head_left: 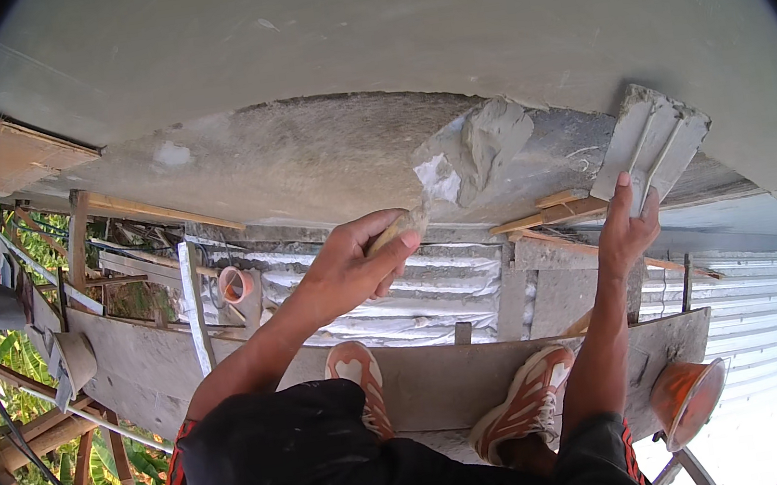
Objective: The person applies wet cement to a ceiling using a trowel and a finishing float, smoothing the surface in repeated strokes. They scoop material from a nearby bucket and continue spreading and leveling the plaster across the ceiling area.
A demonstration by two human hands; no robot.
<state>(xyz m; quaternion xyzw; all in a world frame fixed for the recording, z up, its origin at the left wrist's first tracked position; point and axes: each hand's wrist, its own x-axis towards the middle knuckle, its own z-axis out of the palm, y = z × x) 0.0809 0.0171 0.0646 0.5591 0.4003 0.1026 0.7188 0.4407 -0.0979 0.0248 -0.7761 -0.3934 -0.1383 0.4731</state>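
Note:
My left hand (352,264) is closed round the mortar-crusted handle of a trowel (397,229). Beyond its handle a lump of wet grey mortar (495,140) shows against the bare strip; it hides most of the trowel's blade. To the right, my right hand (628,231) grips a rectangular plastering float (655,134), its grey-smeared plate beside the edge of the smooth plaster (400,18). Whether the plate touches the surface, I cannot tell. Between the smooth plaster and the boards runs a rough, unplastered strip (300,152).
I stand on a plank scaffold (424,374). An orange bucket (689,399) sits at its right end, and another orange container (236,284) lies farther left. Wooden props (79,232), a pale upright post (194,305) and corrugated metal sheets (747,315) surround the scaffold.

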